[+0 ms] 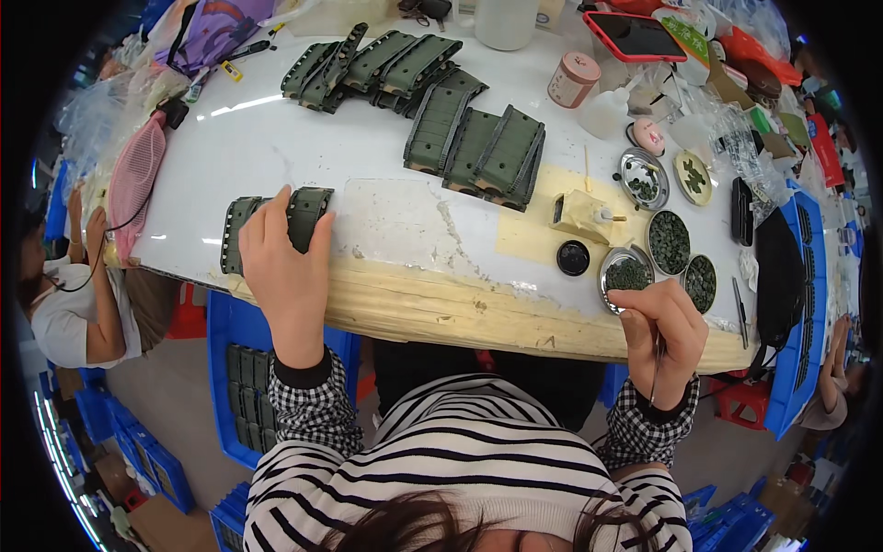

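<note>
My left hand lies on a dark green ribbed plastic part at the near left of the white table, fingers wrapped over its top. My right hand is closed around a thin metal tool at the table's front edge, just below a round metal dish of small dark green pieces. Several more green ribbed parts are stacked at the middle and far side of the table.
More dishes of green pieces and a small black pot sit on the right. A beige block rests on yellow paper. A red phone and jars are at the back. Blue crates stand below. Other people sit at left and right.
</note>
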